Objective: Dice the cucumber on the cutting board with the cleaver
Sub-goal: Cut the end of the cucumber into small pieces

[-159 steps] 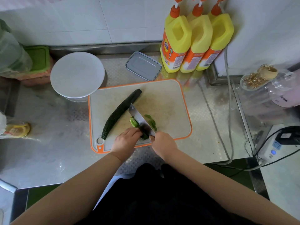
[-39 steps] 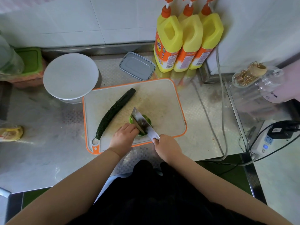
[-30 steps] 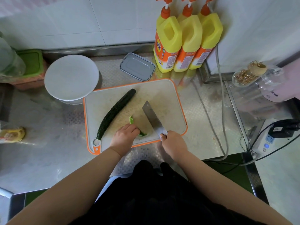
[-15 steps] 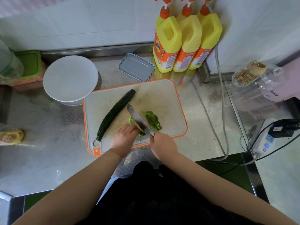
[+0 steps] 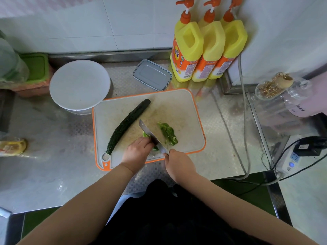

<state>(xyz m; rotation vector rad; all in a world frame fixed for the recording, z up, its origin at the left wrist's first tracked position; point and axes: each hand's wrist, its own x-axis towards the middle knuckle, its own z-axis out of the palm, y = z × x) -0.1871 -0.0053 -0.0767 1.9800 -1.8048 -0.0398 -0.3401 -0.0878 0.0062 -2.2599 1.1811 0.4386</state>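
Since the frame half a second back, little has moved: the cleaver (image 5: 153, 138) sits in nearly the same slanted line across the lower middle of the cutting board (image 5: 187, 110), and the heap of cut green pieces (image 5: 168, 133) to its right looks about as it did.

At the far left edge of the frame a yellow packet (image 5: 12, 146) lies on the steel surface (image 5: 53, 156), and above it, in the upper left, a green-lidded container (image 5: 35, 68) stands against the wall. Right of that sits a round white lid or plate (image 5: 79, 84) over a pot (which of the two I cannot tell). The orange-rimmed cutting board fills the centre. On its left half a whole dark cucumber (image 5: 128, 122) lies diagonally, its lower end near the board's hanging hole, its upper end pointing toward the upper right, untouched by either hand.

Below it the left hand (image 5: 137, 152) rests on the board with fingers curled down over a bright green piece (image 5: 146, 134), knuckles against the flat of the blade. The cleaver's edge is down on the board between that piece and the cut heap. The right hand (image 5: 178, 164), at the board's lower edge, is closed around the cleaver's handle, which it hides.

Behind the board a small grey rectangular tin (image 5: 152, 75) lies on the surface, then three yellow pump bottles (image 5: 208, 50) stand in a row. At the far right are a glass jar on its side (image 5: 276, 87) and a white power strip (image 5: 290, 160).
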